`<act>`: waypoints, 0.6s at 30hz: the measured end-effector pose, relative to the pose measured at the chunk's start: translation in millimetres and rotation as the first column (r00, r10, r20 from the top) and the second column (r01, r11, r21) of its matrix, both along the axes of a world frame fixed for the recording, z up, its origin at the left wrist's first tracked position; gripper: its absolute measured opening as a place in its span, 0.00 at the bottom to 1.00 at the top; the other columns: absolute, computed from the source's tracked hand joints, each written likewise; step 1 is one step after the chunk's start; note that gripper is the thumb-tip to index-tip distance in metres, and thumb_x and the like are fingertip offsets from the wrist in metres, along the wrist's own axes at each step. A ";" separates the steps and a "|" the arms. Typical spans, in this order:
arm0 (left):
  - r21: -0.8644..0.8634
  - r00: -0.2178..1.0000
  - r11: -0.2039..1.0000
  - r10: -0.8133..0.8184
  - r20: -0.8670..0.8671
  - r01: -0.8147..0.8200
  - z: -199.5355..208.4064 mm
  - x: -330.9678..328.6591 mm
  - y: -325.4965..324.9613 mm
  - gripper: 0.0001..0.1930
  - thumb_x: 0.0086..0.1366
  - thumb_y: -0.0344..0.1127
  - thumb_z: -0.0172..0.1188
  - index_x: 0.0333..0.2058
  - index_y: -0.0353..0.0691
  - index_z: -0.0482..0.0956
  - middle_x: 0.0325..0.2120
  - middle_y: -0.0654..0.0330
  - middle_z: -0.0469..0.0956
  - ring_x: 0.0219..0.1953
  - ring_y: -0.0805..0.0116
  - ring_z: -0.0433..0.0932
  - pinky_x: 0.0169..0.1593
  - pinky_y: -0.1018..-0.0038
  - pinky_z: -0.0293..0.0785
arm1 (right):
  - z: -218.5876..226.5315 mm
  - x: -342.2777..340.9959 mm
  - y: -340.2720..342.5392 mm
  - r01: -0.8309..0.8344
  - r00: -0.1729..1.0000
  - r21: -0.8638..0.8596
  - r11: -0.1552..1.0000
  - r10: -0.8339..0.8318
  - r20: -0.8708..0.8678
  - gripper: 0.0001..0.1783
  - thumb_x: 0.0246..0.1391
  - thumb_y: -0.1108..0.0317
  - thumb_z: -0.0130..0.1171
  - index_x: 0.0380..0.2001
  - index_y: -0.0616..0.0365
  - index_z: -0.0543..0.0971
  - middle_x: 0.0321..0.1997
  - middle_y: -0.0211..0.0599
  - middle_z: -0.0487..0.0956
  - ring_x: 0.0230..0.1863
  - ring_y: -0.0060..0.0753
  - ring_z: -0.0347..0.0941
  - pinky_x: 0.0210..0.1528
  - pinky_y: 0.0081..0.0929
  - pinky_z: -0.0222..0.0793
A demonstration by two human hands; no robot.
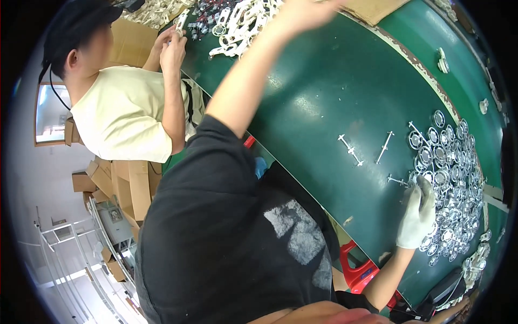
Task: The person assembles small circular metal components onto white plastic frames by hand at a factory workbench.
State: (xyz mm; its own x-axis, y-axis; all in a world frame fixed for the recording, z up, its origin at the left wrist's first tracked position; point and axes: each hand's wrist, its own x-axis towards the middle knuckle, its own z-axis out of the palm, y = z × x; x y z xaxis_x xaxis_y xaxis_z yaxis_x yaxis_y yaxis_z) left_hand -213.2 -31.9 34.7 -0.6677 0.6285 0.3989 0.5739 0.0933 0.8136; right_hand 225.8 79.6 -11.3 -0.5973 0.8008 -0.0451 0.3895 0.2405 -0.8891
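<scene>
My left arm stretches up across the table to the top edge, and its bare left hand (307, 15) is smeared by motion and partly cut off. Below it lies a heap of white plastic parts (243, 27). In a white glove with greyish fingertips, my right hand (418, 213) bends its fingers together at the near edge of a pile of round silver-rimmed parts (450, 183). What they hold, if anything, is hidden. Beside the fingertips lies a thin rod-shaped piece (397, 180). Two similar thin pieces, one rod (384, 147) and another rod (350, 150), lie farther left on the green table (318, 81).
A co-worker (124, 110) in a cap and pale shirt holds a white part (181, 22) at the upper left. Dark small parts (208, 19) lie nearby. Cardboard (372, 9) rests at the top. Cardboard boxes (129, 183) and a red stool (359, 272) stand beside the table.
</scene>
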 end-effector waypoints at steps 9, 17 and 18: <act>-0.298 0.872 0.886 0.200 -0.447 -0.356 -30.7 -67.9 -137.1 0.22 0.66 0.49 0.62 0.54 0.46 0.81 0.61 0.47 0.71 0.64 0.44 0.67 0.68 0.50 0.62 | 6.7 -10.7 -6.6 -0.204 0.976 0.104 0.973 0.193 0.102 0.14 0.65 0.75 0.56 0.53 0.67 0.80 0.29 0.34 0.81 0.29 0.20 0.74 0.36 0.19 0.71; -0.267 0.830 0.863 0.260 -0.493 -0.428 -60.0 -17.7 -120.3 0.20 0.57 0.49 0.68 0.49 0.54 0.83 0.65 0.43 0.66 0.62 0.37 0.71 0.65 0.47 0.66 | 7.2 -8.9 -7.3 -0.260 0.963 0.200 0.945 0.238 0.127 0.11 0.65 0.74 0.58 0.50 0.61 0.81 0.30 0.38 0.83 0.27 0.25 0.77 0.34 0.24 0.74; -0.223 0.830 0.881 0.269 -0.489 -0.417 -61.1 -8.6 -117.0 0.20 0.58 0.47 0.68 0.49 0.53 0.83 0.64 0.39 0.65 0.62 0.36 0.70 0.65 0.47 0.66 | 7.2 -8.8 -7.3 -0.279 0.958 0.214 0.936 0.253 0.138 0.12 0.65 0.74 0.58 0.50 0.61 0.81 0.30 0.38 0.83 0.28 0.25 0.77 0.34 0.24 0.74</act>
